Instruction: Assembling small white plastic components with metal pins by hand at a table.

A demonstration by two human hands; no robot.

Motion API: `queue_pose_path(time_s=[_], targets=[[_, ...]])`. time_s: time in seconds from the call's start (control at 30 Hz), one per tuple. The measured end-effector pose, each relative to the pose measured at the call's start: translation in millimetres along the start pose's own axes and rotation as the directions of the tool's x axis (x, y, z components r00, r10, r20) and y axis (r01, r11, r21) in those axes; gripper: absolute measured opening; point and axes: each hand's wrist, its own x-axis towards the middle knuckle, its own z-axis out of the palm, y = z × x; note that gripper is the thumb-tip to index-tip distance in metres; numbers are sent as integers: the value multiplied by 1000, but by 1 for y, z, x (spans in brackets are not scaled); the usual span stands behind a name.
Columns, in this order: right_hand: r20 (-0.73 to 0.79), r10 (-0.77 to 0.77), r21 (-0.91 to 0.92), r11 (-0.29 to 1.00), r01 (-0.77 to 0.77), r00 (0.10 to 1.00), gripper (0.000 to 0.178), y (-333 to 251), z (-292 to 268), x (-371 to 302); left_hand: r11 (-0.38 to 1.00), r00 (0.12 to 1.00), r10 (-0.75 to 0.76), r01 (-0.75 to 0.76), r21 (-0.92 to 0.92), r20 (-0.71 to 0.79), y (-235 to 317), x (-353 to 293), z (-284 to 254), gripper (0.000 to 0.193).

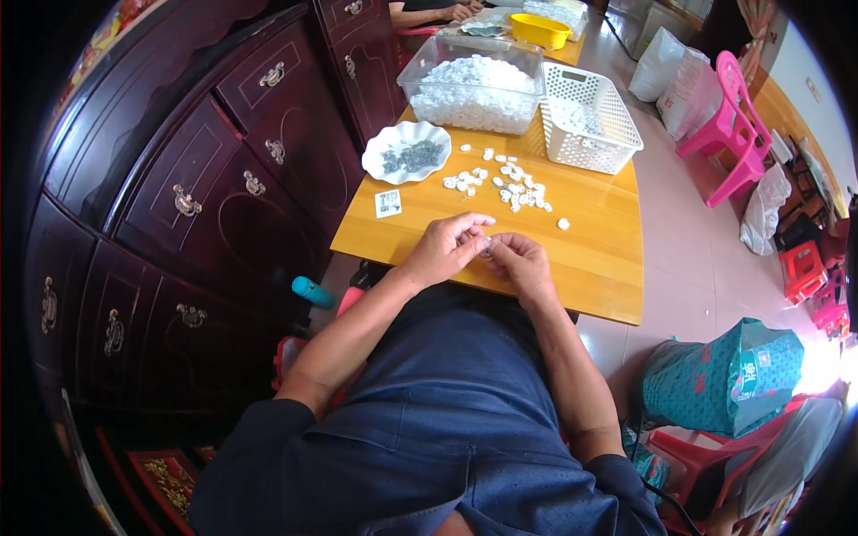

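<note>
My left hand (448,247) and my right hand (523,264) meet over the near edge of the wooden table (590,268). Both are closed, with thumbs and fingertips pinching a small whitish piece (486,250) between them; the fingers cover most of it. Beyond my hands lies a loose scatter of small white plastic pieces (524,191), with a single white piece (563,223) apart to the right. On the left a white scalloped dish (376,152) holds many small dark grey parts (413,156). A small white printed card (388,204) lies in front of the dish.
Behind the scatter stand a clear plastic bin (527,80) heaped with white pieces and a white perforated basket (617,152). Another person's hands (458,12) work near a yellow basin (540,31). Dark cabinets (232,161) line the left; a teal bag (706,375) sits at right.
</note>
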Motion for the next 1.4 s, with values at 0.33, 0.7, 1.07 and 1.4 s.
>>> queue_pose_path(time_s=[0.33,0.7,1.07,1.4], targets=[[62,33,243,969,-47,998,17,1,3,0,787,948,315,-240,568,-37,25,-6,8,49],[107,161,327,926,-188,981,23,-2,-1,-1,776,948,318,-272,569,19,19,-5,4,28],[80,97,270,956,-115,992,23,2,-1,0,790,960,274,-255,558,51,20,-5,4,27],[10,63,247,967,-63,998,19,3,4,-1,784,957,283,-271,559,68,17,-5,3,23]])
